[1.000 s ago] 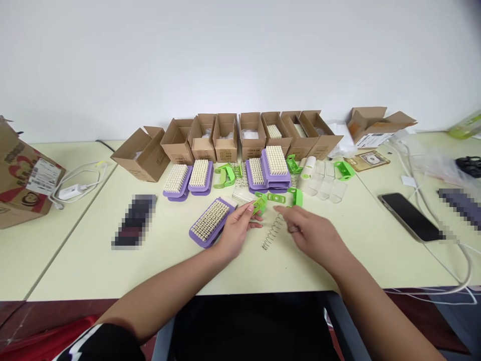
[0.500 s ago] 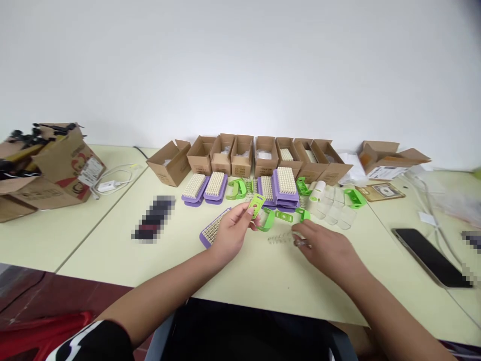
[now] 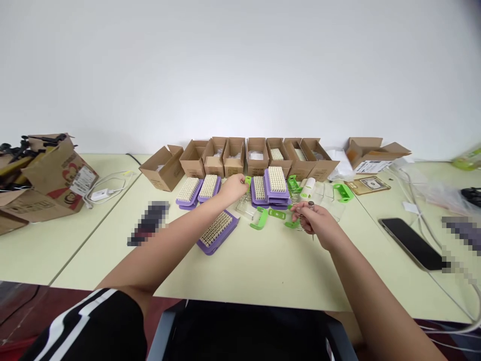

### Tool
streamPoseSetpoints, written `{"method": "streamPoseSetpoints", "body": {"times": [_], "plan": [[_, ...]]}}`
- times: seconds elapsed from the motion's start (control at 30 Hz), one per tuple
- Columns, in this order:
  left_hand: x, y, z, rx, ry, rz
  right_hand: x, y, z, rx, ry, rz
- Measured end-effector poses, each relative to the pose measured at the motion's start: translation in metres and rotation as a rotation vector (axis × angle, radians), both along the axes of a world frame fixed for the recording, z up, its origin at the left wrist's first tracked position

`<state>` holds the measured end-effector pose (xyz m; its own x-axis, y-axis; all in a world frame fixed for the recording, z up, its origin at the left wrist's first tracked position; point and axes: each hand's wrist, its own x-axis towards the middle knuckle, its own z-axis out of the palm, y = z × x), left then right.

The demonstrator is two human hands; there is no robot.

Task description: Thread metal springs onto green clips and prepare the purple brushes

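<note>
My left hand [image 3: 233, 187] reaches to the far middle of the table, its fingers closed at a small green plastic plate [image 3: 248, 181]. The hand hides part of what lies beneath it. My right hand [image 3: 315, 220] is closed around a slim tool [image 3: 311, 205] with a dark round end and a thin shaft pointing down. Wire springs [image 3: 299, 224] and a curved green bracket [image 3: 292, 224] lie by its fingertips; I cannot tell whether these are held. Between the hands are another green bracket [image 3: 259, 219], a flat green plate [image 3: 277, 214] and a clear plastic cover [image 3: 246, 209].
Small cardboard boxes [image 3: 193, 165] line the wall. Purple trays [image 3: 225, 239] carry rows of beige pegs, some trays stacked. More clear covers [image 3: 330, 200] and a green bracket [image 3: 343, 192] lie right. A phone [image 3: 415, 243] and cables are far right; a larger carton [image 3: 63, 175] stands left.
My left hand has moved away from me with the green plate toward the boxes. My right hand has lifted slightly and turned the tool upright. The view has shifted a little.
</note>
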<state>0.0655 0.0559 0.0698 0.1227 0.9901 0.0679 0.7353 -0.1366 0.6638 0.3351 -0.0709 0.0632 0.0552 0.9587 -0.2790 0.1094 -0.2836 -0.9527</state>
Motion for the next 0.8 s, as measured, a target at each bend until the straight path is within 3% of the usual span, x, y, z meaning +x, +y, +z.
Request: {"method": "streamPoseSetpoints", "body": {"times": [0.2, 0.47, 0.6, 0.7, 0.8], "plan": [[0.002, 0.002, -0.019, -0.049, -0.032, 0.034, -0.019, -0.019, -0.006, 0.007, 0.033, 0.040], [-0.031, -0.034, -0.012, -0.105, -0.227, -0.112, -0.049, -0.020, 0.003, 0.207, -0.015, 0.162], [-0.054, -0.053, -0.019, -0.122, -0.232, 0.009, -0.058, -0.017, -0.001, 0.241, -0.080, 0.135], [-0.064, -0.055, -0.025, -0.197, -0.247, 0.116, -0.061, -0.020, -0.012, 0.271, -0.234, 0.120], [-0.070, -0.057, -0.023, -0.250, -0.247, 0.138, -0.066, -0.025, -0.018, 0.345, -0.597, 0.160]]}}
